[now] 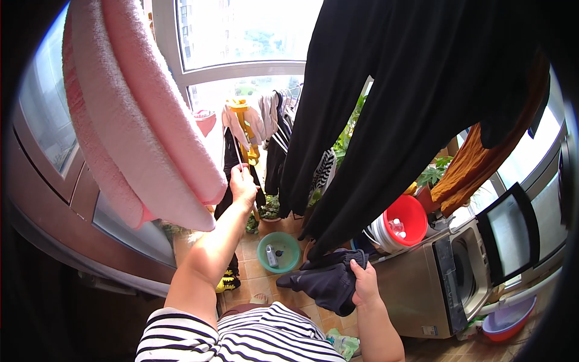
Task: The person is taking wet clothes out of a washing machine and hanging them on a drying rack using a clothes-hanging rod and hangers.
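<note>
My left hand [244,184] is raised ahead of me, closed on a thin pale rod that reaches up toward the yellow hanging item [246,131]. Low on the right, my right hand [365,283] grips a dark navy garment [330,280] by its gathered elastic edge, and the rest of it hangs down to the left. Pink towels or blankets [135,122] hang at the left, near my left arm. Long black garments [362,135] hang ahead and to the right, their lower ends close to the navy garment.
A green basin [279,252] holding a bottle stands on the tiled floor. To the right are a red bucket [407,217], a top-loading washing machine [416,289] with its lid up and a purple basin [509,316]. Clothes on hangers [276,149] and potted plants [270,208] stand by the window.
</note>
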Demonstrator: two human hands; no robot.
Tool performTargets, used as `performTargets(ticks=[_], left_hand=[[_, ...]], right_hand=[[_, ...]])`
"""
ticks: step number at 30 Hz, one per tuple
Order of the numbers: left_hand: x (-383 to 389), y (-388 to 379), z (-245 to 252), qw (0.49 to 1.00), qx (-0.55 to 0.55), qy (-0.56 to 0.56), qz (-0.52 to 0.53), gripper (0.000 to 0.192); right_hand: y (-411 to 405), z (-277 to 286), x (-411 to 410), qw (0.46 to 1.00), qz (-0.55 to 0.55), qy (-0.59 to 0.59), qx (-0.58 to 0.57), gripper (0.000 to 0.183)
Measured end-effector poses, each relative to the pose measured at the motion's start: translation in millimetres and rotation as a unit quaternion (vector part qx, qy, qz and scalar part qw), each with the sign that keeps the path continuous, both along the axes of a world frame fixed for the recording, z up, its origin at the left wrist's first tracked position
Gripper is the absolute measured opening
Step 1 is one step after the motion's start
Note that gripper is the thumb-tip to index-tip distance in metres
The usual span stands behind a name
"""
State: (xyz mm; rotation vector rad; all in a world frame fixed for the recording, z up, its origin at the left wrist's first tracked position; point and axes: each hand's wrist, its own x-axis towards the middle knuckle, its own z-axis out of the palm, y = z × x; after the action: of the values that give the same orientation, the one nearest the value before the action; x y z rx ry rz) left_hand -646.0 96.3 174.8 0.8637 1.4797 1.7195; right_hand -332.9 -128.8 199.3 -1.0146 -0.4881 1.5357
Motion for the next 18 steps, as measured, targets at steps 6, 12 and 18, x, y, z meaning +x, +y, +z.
performTargets(ticks=[6,12,18], left_hand=[[0,0,15,0.999,0.036,0.018,-0.003,0.022],[15,-28,-8,0.995,0.092,-0.002,-0.023,0.020],[63,-117,-40,0.978,0.151,0.048,-0.134,0.012]], right_hand=[[1,-8,2,1.000,0.004,-0.005,0.006,0.022],[-1,2,-1,0.999,0.025,0.027,-0.001,0.023],[-8,-9,16,1.000,0.014,0.003,-0.010,0.024]])
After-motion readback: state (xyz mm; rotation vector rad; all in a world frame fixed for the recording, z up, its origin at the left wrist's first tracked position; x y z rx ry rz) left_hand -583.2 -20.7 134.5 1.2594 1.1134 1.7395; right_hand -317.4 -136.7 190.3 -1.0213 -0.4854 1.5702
